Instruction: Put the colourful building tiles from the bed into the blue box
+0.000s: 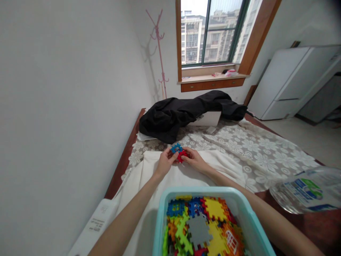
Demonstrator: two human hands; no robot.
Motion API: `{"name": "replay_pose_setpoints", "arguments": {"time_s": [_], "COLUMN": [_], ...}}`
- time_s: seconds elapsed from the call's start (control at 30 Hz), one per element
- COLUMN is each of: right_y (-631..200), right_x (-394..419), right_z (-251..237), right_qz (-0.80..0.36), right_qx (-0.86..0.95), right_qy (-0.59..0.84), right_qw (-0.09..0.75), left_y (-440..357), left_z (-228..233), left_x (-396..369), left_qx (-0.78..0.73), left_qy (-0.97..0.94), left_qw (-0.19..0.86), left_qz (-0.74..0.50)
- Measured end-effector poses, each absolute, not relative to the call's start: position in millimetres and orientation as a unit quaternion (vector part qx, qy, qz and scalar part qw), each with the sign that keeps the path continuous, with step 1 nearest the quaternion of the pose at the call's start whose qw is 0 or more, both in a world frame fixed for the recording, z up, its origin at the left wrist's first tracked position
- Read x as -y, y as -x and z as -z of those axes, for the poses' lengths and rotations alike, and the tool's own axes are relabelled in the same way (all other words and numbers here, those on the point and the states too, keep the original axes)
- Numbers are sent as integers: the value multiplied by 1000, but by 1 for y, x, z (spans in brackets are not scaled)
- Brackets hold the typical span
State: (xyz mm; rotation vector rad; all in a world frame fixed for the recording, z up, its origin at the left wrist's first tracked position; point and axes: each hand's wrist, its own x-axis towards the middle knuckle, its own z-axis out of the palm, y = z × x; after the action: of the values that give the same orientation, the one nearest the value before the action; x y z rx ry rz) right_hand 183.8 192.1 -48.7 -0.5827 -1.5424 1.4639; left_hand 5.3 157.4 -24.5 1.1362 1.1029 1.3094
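My left hand (165,160) is closed on a blue interlocking block piece (176,147) with a notched edge and an opening in its middle. Against its lower right side lies a red interlocking block piece (182,156), gripped by my right hand (195,160). The two pieces touch; whether they are locked together I cannot tell. Both hands are over a white cloth (213,158). Nearer to me, between my forearms, stands a light blue tub (202,191) full of notched plastic pieces, among them a grey piece (198,230) and a yellow piece (215,209).
Beyond my hands a black cloth (183,112) drapes over a white box (206,119) on the floral tablecloth (266,147). A clear plastic bottle (309,192) lies at the right. A white box with printing (97,224) is at the lower left, by the wall.
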Motion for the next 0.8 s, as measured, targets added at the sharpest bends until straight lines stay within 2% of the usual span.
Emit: {"name": "replay_pose_setpoints", "arguments": {"time_s": [0.8], "right_y": [-182], "right_x": [-192], "right_z": [48], "right_qz": [-611], "right_qx": [617], "right_qy": [229], "right_qw": [440], "left_y": [-2], "left_z": [32], "left_x": [-157], "left_qx": [-479], "left_qy": [-500], "left_qw": [459], "left_qz": [-556]}}
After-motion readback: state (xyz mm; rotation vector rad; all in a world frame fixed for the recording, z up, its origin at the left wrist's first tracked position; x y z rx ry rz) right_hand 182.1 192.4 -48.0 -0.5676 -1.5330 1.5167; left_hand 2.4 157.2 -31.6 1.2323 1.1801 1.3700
